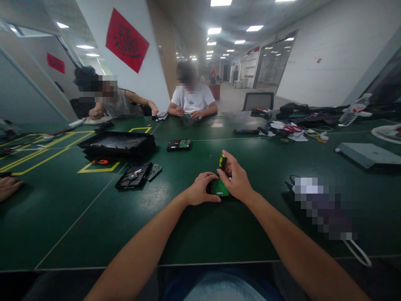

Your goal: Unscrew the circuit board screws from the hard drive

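A hard drive (220, 189) lies on the green table in front of me, its green circuit board facing up. My left hand (201, 189) grips the drive from the left, thumb along the near edge and fingers at the far one. Held upright over the drive's far side is a screwdriver with a yellow and black handle (222, 161), pinched in the fingers of my right hand (235, 175). The screwdriver's tip is hidden behind that hand. A few tiny screws (210, 156) lie on the table just beyond my hands.
To the left sit an opened black drive case (133, 176), a loose circuit board (155, 172) and black trays (117, 144). Another drive (179, 145) lies ahead. On the right are a silver box (368, 154) and a blurred pouch (326, 209). Two people work across the table; another hand (9, 187) shows at far left.
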A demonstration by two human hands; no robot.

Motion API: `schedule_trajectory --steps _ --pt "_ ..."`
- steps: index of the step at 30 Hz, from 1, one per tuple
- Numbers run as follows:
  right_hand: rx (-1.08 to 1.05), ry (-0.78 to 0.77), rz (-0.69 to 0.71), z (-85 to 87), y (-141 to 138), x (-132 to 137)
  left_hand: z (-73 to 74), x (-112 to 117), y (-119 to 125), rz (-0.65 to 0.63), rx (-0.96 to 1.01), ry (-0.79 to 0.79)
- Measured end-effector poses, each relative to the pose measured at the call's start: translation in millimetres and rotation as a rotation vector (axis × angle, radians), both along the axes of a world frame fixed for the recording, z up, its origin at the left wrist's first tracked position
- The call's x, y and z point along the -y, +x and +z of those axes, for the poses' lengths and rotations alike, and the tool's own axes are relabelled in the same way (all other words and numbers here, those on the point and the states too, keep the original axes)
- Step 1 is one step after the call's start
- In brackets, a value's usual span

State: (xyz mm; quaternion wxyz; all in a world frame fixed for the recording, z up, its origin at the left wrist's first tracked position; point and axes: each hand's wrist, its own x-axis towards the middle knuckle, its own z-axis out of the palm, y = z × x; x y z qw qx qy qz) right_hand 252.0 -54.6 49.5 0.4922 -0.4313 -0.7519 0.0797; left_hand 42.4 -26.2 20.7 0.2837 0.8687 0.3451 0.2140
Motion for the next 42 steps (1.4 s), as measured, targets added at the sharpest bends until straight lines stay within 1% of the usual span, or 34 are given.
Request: schedule_trajectory --steps 3,8,14,19,25,29,32,36,42 --pt "0.014 -0.001 -0.009 -0.1 0.2 0.4 0.3 0.5 0.1 -0.001 0.004 0.004" --pt "-0.01 -0.017 0.043 2.3 0.1 2.0 2.8 1.4 0.3 -0.009 0.009 0.013" --pt "0.03 0.019 -0.005 3.0 1.7 2.2 2.9 0.9 0.5 -0.006 0.006 -0.007" --pt "0.008 -0.013 0.046 2.5 0.9 3.1 3.4 1.7 -0.3 -0.019 0.003 -0.011" --pt "0.035 0.015 0.004 2.6 -0.8 3.1 2.5 1.9 -0.6 -0.013 0.012 0.008" --pt "-0.01 -0.014 0.054 2.3 -0.1 1.8 4.5 2.9 -0.5 -0.012 0.005 -0.005" --pt "-0.013 -0.035 0.04 0.6 1.0 0.6 5.3 3.7 -0.4 0.0 0.013 -0.008" --pt "0.028 -0.028 0.003 0.4 1.7 1.2 3.7 3.0 -0.2 -0.006 0.016 -0.011" --pt "-0.002 -0.043 0.046 2.5 2.5 1.9 0.5 0.5 -0.1 -0.014 0.012 0.002"
